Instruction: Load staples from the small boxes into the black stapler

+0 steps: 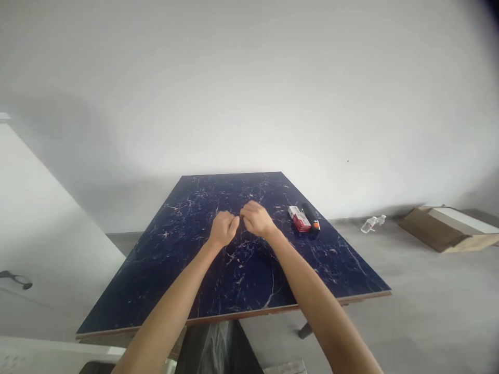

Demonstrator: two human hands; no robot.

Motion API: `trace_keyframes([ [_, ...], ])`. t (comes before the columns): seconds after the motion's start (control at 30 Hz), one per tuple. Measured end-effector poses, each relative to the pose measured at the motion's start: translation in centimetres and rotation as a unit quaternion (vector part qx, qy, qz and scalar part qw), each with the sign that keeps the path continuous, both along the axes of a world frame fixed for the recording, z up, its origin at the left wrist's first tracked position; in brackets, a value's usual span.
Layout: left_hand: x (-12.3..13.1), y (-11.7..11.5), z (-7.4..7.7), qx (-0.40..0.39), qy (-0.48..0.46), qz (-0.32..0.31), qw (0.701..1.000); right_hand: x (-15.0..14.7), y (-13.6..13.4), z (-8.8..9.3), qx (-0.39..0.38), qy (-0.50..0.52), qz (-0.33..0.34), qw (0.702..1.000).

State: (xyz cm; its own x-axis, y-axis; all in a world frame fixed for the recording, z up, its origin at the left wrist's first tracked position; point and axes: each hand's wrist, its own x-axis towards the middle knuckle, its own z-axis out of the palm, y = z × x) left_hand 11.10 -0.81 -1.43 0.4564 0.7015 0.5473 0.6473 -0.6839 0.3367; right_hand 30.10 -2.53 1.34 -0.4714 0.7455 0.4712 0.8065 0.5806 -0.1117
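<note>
My left hand (223,228) and my right hand (255,217) are held out over the middle of a dark blue marbled tabletop (187,270). Both are curled into loose fists, and their knuckles meet. Whatever is pinched between the fingers is too small or hidden to make out. To the right of my right hand lie a red and white packet (299,218) and a black cylinder with an orange tip (311,215), side by side on the tabletop.
A plain white wall stands behind the table. On the grey floor to the right lie a clear plastic bottle (372,223) and a flat cardboard box (448,227). A white panel with a dark handle (17,279) is at the left.
</note>
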Motion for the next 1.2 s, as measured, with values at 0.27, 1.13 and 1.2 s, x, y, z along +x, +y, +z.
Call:
trace_keyframes([
  [0.27,-2.1,1.1,-1.4,-0.081,0.117,0.028,0.989,-2.6,0.7,-4.6,-0.074,-0.128,0.014,0.989],
  [1.13,-1.3,0.7,-1.7,-0.11,0.226,0.032,0.967,-2.5,0.5,-4.8,-0.084,-0.138,-0.017,0.987],
  [1.2,-1.3,0.7,-1.6,-0.109,0.222,0.032,0.968,-2.4,0.5,-5.0,-0.076,-0.125,-0.015,0.989],
])
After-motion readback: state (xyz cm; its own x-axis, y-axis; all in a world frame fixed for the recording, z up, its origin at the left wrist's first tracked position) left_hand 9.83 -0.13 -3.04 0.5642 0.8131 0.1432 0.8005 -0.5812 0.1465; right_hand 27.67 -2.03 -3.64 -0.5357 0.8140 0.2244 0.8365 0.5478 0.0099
